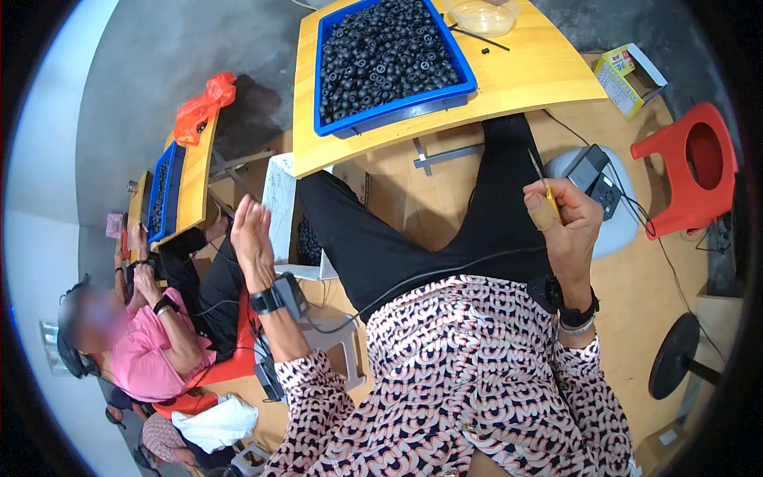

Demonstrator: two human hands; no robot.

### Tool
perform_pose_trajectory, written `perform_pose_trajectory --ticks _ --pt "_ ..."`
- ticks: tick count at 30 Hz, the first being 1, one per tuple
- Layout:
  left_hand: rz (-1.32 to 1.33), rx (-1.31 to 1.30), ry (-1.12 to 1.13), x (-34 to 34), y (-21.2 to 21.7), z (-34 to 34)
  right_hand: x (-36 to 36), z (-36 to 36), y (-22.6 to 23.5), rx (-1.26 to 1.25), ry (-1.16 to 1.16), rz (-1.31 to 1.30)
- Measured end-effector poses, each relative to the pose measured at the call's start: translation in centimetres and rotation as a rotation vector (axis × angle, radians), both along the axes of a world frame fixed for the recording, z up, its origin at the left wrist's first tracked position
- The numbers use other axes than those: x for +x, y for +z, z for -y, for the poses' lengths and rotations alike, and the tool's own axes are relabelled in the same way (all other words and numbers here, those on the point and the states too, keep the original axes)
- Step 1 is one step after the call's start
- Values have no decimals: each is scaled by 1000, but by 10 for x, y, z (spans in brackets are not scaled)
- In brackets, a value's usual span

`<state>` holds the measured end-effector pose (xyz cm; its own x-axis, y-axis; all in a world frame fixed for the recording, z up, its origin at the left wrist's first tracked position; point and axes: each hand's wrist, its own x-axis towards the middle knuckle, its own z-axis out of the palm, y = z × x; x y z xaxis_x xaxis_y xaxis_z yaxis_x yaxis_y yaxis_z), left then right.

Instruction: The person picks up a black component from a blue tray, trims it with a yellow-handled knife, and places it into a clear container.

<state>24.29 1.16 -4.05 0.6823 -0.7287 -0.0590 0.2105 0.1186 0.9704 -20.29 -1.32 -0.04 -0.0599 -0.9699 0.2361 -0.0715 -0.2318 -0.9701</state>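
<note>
My left hand (pixel 253 237) is raised beside my left knee, its fingers stretched upward and nothing visible in it. A white box (pixel 282 191) with black pieces inside stands on the floor behind that hand. Over my right thigh, my right hand (pixel 566 221) is closed round a thin pointed tool with a yellow handle (pixel 551 203), its narrow tip pointing up and away from me. On the yellow table (pixel 524 75) ahead sits a blue tray (pixel 397 102) heaped with small black ring-shaped parts (pixel 385 56). Neither hand touches the tray.
A clear plastic bowl (pixel 483 17) and a thin black stick (pixel 485 38) lie at the table's far right. To the right are a yellow box (pixel 630 79), a red stool (pixel 699 155) and trailing cables. A co-worker in pink (pixel 151 358) sits at the left by another blue tray (pixel 164 195).
</note>
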Motion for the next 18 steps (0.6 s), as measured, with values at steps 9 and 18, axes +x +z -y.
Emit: perform_pose_trajectory --ticks 9,18 --pt "90 -99 -272 -64 49 54 -8 4 -10 31 7 77" --pt "657 3 -427 -113 60 123 -6 -2 -6 10 -3 -36"
